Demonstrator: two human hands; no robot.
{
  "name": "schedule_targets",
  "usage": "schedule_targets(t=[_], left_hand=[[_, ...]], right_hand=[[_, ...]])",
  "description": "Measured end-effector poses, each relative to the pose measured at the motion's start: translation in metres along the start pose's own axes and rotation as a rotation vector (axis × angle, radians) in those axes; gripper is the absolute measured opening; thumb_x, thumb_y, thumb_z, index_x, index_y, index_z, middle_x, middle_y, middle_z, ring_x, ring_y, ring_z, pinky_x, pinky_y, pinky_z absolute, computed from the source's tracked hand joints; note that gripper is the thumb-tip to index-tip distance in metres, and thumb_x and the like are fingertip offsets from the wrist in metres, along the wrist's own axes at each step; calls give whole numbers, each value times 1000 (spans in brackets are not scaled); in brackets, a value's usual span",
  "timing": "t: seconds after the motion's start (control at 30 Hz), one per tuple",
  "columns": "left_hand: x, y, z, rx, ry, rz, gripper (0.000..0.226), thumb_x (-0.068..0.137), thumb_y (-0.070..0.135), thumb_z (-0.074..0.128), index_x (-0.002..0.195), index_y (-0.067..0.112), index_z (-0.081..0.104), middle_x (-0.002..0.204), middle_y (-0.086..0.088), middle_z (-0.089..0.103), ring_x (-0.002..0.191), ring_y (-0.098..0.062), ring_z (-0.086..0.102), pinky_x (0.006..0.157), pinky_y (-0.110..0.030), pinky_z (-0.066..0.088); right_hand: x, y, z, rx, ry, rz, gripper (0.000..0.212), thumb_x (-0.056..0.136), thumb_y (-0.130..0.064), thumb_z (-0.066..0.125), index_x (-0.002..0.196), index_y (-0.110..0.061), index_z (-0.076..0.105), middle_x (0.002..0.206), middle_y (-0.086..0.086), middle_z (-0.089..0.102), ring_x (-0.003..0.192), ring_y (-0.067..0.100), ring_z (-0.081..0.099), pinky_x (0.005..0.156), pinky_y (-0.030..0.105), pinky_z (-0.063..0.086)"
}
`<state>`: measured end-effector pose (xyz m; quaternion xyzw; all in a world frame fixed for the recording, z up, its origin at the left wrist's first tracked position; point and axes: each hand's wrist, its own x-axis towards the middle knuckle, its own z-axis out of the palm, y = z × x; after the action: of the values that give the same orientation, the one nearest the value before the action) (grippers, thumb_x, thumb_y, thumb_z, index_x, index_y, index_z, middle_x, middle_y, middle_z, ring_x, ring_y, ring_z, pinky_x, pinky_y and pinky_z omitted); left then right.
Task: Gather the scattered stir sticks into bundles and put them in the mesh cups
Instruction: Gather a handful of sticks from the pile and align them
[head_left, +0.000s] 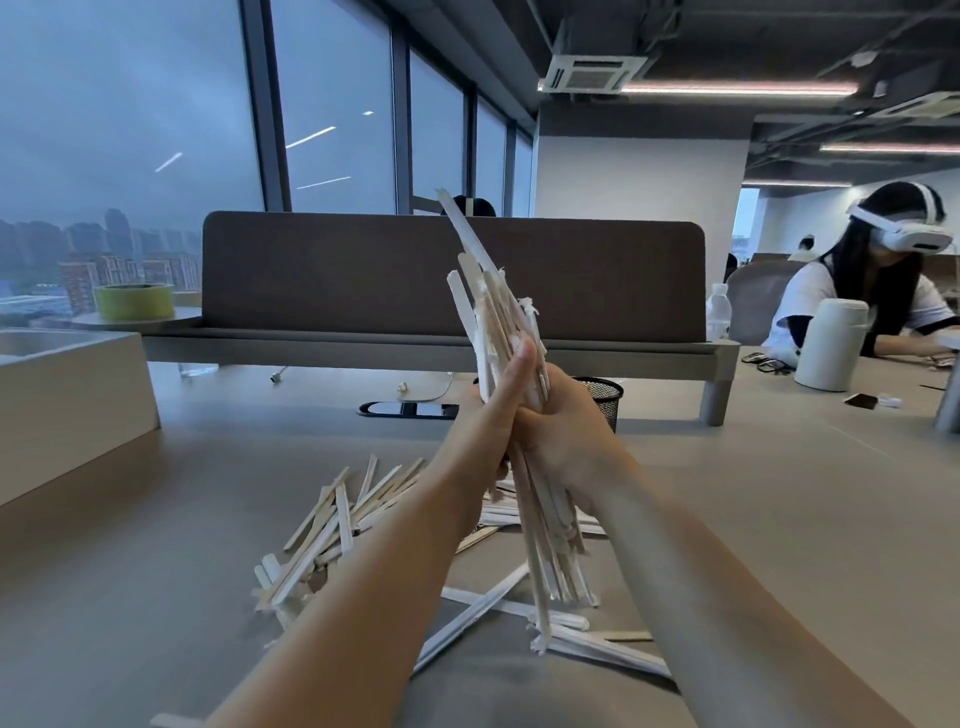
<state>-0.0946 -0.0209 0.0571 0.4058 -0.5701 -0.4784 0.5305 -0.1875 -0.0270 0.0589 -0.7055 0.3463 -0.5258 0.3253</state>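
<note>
Two hands, left hand (493, 410) and right hand (569, 431), one bundle (496, 306), one mesh cup (607, 397)
Loose sticks (332, 530) overlap too thickly to count; also seen are one tape roll (135, 301), one bottle (718, 312), one flask (831, 345) and one person (831, 296) wearing one headset (898, 234).

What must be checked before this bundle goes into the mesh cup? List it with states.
1. Grip on the bundle by left hand and right hand: ok.
2. Stick ends even: not ok, they splay at top and bottom.
3. Is the mesh cup upright behind the hands: ok.
4. Room inside the cup: cannot tell, interior hidden.
5. All sticks gathered: not ok, loose sticks lie on the table.
</note>
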Motion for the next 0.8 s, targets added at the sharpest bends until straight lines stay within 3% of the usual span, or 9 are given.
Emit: schedule_targets(t=[0.07, 0.17, 0.23, 0.33, 0.47, 0.53, 0.63, 0.73, 0.8], left_hand=[[1, -2, 0, 11, -21, -26, 90, 58, 82, 37, 126, 26, 57, 100, 6, 68, 88, -1, 64, 63, -17, 49], [4, -5, -2, 38, -30, -23, 82, 69, 83, 25, 118, 28, 60, 102, 5, 69, 90, 0, 65, 65, -18, 51], [5, -5, -4, 59, -39, -23, 87, 70, 84, 17, 125, 29, 57, 114, 1, 66, 101, -5, 63, 73, -23, 52], [7, -5, -6, 57, -77, -7, 95, 68, 83, 9, 135, 31, 50, 120, 1, 63, 107, -8, 60, 82, -27, 52], [12, -12, -6, 57, -40, -43, 91, 74, 81, 6, 139, 32, 46, 128, -3, 60, 118, -18, 58, 100, -41, 49], [16, -16, -6, 29, 4, -85, 84, 78, 81, 12, 137, 30, 45, 127, -4, 61, 113, -16, 61, 91, -38, 54], [19, -20, -7, -37, 73, -109, 71, 88, 73, 17, 130, 28, 51, 116, -6, 66, 100, -17, 67, 68, -30, 58], [23, -26, -10, -101, 133, -92, 70, 88, 72, 21, 132, 27, 52, 117, -7, 67, 104, -22, 67, 80, -38, 59], [24, -28, -11, -119, 140, -92, 68, 90, 70, 21, 132, 27, 52, 118, -8, 67, 107, -22, 66, 87, -41, 57]], right_hand=[[1, 6, -1, -20, 1, 3, 11, 88, -12, 60, 94, -4, 63, 86, 24, 67, 78, 32, 70, 66, 39, 60], [3, 8, -3, -19, -11, -4, 13, 87, -13, 61, 97, -5, 62, 87, 25, 66, 79, 36, 68, 68, 48, 60], [4, 10, -5, -25, -35, -14, 14, 86, -10, 61, 99, -7, 63, 89, 25, 66, 81, 36, 68, 71, 51, 59], [4, 13, -10, -4, -65, 18, 16, 85, -6, 59, 101, -6, 62, 88, 21, 67, 80, 32, 69, 75, 48, 59], [1, 17, -11, 89, -97, 46, 14, 89, -4, 56, 102, -4, 62, 81, 22, 64, 73, 26, 67, 64, 38, 57], [2, 17, -10, 103, -102, 45, 16, 91, -9, 56, 105, -5, 62, 91, 31, 63, 78, 32, 66, 66, 42, 58], [1, 17, -8, 160, -130, 51, 17, 93, -6, 52, 106, -8, 62, 96, 30, 64, 80, 30, 65, 72, 45, 57], [0, 20, -4, 221, -130, 37, 29, 93, 0, 50, 101, -24, 65, 97, 10, 69, 94, 23, 66, 89, 49, 52], [0, 21, -2, 239, -124, 44, 27, 94, 0, 50, 101, -23, 62, 100, 7, 70, 99, 21, 65, 95, 48, 51]])
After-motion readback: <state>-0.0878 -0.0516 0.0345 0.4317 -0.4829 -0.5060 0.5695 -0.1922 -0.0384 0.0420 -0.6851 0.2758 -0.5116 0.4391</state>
